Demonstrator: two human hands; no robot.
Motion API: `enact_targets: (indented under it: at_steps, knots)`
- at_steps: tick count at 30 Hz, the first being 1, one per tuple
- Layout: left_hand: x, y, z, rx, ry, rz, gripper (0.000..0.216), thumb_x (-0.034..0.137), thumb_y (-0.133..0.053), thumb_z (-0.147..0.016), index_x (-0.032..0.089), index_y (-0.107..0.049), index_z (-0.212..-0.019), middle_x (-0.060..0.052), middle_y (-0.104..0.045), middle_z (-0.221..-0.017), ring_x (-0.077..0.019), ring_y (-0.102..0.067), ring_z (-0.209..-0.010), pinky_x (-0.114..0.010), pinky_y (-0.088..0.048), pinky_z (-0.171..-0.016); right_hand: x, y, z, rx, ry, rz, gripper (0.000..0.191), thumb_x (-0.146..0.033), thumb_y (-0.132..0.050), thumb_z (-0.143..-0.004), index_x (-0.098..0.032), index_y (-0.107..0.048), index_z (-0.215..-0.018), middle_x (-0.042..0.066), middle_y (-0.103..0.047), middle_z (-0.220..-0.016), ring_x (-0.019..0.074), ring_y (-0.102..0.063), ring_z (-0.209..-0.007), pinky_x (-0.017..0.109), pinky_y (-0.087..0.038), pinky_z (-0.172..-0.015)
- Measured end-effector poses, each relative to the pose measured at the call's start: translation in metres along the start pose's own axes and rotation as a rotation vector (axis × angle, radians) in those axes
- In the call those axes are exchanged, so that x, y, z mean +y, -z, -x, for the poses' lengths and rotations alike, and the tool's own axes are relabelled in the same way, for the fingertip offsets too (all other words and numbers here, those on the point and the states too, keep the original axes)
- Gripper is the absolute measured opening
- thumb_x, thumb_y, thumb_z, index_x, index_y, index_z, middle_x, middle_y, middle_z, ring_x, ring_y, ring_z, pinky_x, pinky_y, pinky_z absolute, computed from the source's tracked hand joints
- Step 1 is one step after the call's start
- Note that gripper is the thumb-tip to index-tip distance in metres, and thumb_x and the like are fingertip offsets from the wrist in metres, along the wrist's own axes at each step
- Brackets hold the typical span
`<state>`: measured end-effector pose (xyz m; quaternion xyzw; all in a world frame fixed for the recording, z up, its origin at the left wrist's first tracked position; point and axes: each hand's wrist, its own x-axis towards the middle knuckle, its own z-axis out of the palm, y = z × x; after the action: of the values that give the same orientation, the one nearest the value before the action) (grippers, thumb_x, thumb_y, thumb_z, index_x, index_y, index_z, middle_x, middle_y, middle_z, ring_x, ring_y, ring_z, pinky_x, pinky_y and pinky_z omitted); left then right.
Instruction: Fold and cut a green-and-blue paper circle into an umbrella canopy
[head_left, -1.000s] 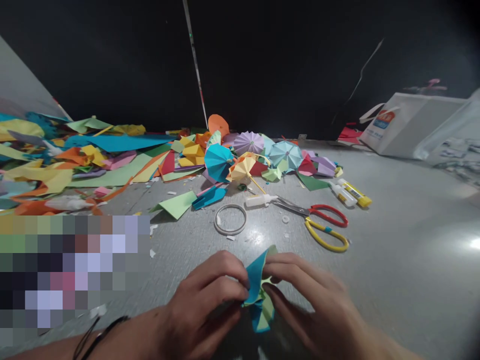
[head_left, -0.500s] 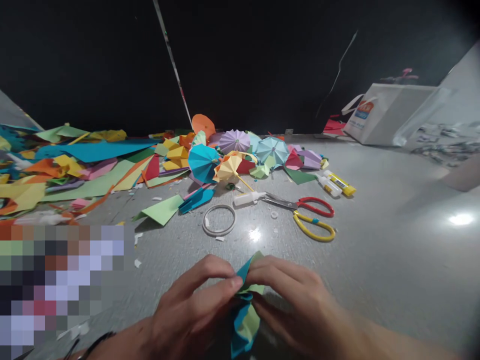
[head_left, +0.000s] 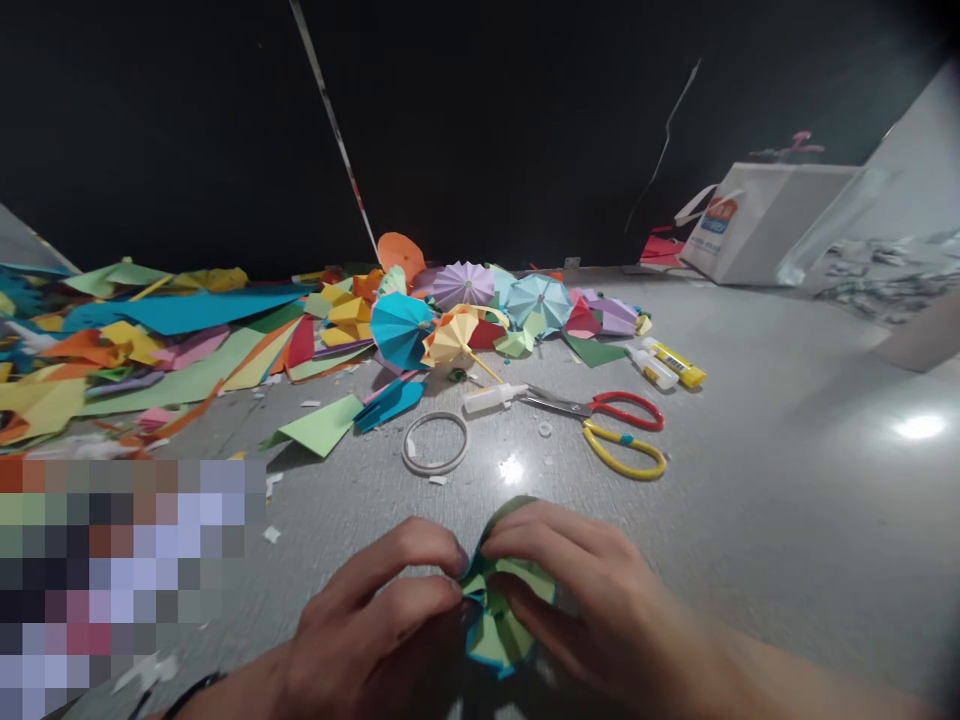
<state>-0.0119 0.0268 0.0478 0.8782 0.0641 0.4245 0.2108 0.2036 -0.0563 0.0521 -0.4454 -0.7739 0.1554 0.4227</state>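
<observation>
A pleated paper piece (head_left: 504, 635), light green on one face and blue on the other, is held between both hands near the table's front edge. My left hand (head_left: 394, 610) pinches its left side, thumb and forefinger closed on the folds. My right hand (head_left: 574, 585) curls over its right side, with fingers on top and the thumb inside the green face. Parts of the paper are hidden under the fingers. Beyond the hands lie a grey ring (head_left: 406, 462), scissors (head_left: 628, 462) with one red and one yellow handle, and a small white glue bottle (head_left: 486, 400).
Several pleated paper umbrellas (head_left: 540, 302) sit in a heap at the back. Coloured paper scraps (head_left: 172, 385) spread over the left side. A yellow tube (head_left: 679, 365) and a white bottle (head_left: 651, 369) lie right of centre. A white bag (head_left: 772, 225) stands at the back right.
The paper piece has spread from a narrow folded strip into a rounder fan, showing more of its green face. Both hands stay on it, and the view has shifted slightly.
</observation>
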Motion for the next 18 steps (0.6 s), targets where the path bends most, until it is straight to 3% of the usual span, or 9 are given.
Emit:
enact_targets:
  at_steps: [5, 12, 18]
  knots:
    - [0.0, -0.001, 0.006, -0.024, 0.038, -0.021, 0.014, 0.019, -0.054, -0.107, 0.019, -0.062, -0.095, -0.005, -0.065, -0.089, -0.0153, -0.069, -0.078, -0.022, -0.061, -0.067, 0.004, -0.002, 0.003, -0.001, -0.042, 0.02, 0.009, -0.016, -0.06, -0.102, -0.02, -0.064, -0.109, 0.003, -0.072, -0.099, 0.0146, -0.069, -0.086, 0.025, -0.057, -0.077]
    - [-0.001, -0.003, 0.002, -0.043, 0.004, -0.024, 0.015, 0.019, -0.057, -0.106, 0.019, -0.058, -0.09, -0.004, -0.062, -0.085, -0.0139, -0.064, -0.072, -0.022, -0.059, -0.063, 0.012, -0.006, 0.005, -0.012, 0.037, 0.132, 0.009, -0.02, -0.056, -0.106, -0.02, -0.064, -0.11, 0.003, -0.073, -0.097, 0.0149, -0.069, -0.087, 0.026, -0.056, -0.078]
    - [-0.011, -0.005, 0.009, -0.107, 0.009, -0.128, 0.014, 0.016, -0.052, -0.105, 0.02, -0.06, -0.095, -0.005, -0.068, -0.089, -0.0142, -0.065, -0.072, -0.021, -0.057, -0.063, 0.014, -0.008, 0.007, -0.1, 0.063, 0.185, 0.019, -0.01, -0.057, -0.098, -0.019, -0.062, -0.115, 0.004, -0.073, -0.098, 0.0174, -0.068, -0.089, 0.029, -0.055, -0.082]
